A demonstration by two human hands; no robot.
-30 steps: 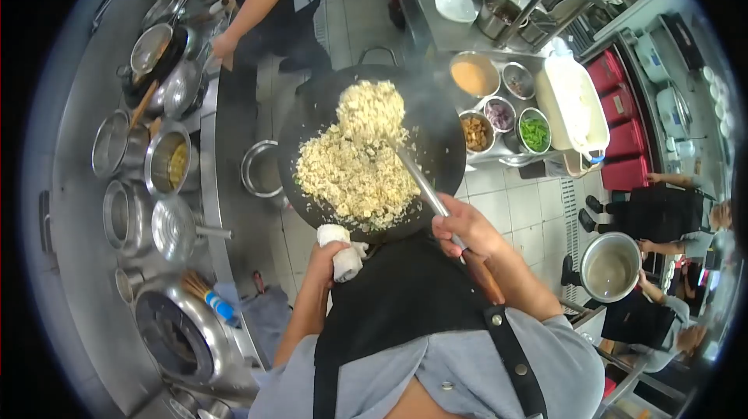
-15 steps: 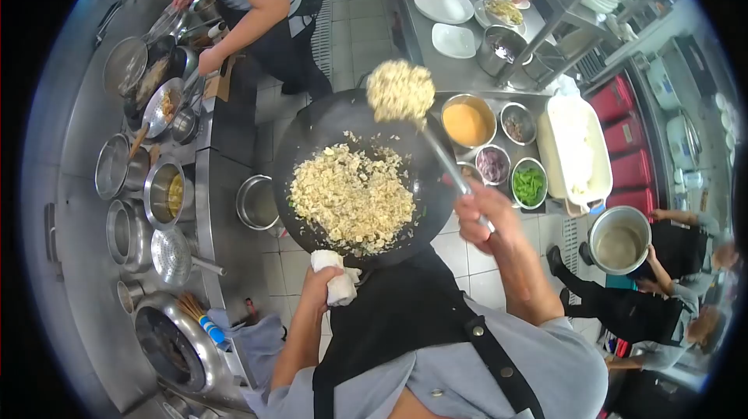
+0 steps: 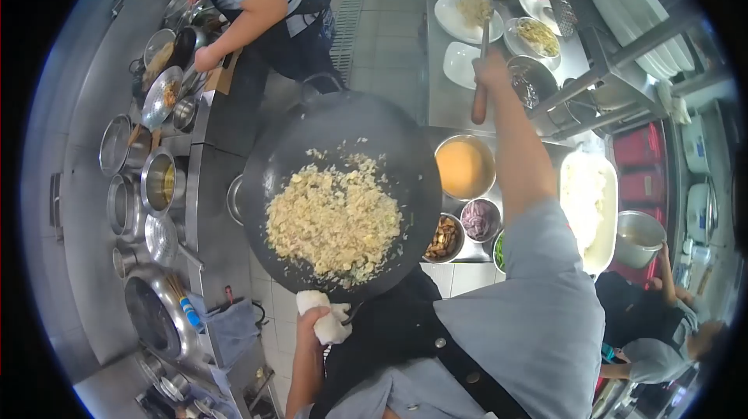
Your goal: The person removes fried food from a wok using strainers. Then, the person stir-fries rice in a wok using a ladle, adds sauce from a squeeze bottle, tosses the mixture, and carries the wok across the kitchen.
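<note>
My left hand [image 3: 309,324] is closed around a folded white cloth [image 3: 331,318] at the near rim of a large black wok [image 3: 393,127]. Fried rice [image 3: 331,220] with bits of egg lies in the middle of the wok. My right hand [image 3: 491,72] is stretched far forward, wrapped round a ladle [image 3: 479,106] with a wooden handle end. A heap of rice [image 3: 474,6] covers the ladle's bowl, above or at a white oval plate [image 3: 447,20]; whether they touch I cannot tell. Nearer my right hand is a square white plate [image 3: 460,65].
Right of the wok stand bowls of orange liquid [image 3: 465,168], chopped purple onion [image 3: 481,220] and brown pieces [image 3: 444,238], plus a white tub of rice [image 3: 610,209]. A co-worker [image 3: 261,6] works at the left stove. A metal shelf [image 3: 615,68] overhangs the right counter.
My right hand has carried the rice-filled ladle forward and right, from over the wok to the oval plate. The wok and my left hand appear shifted slightly left and down in view.
</note>
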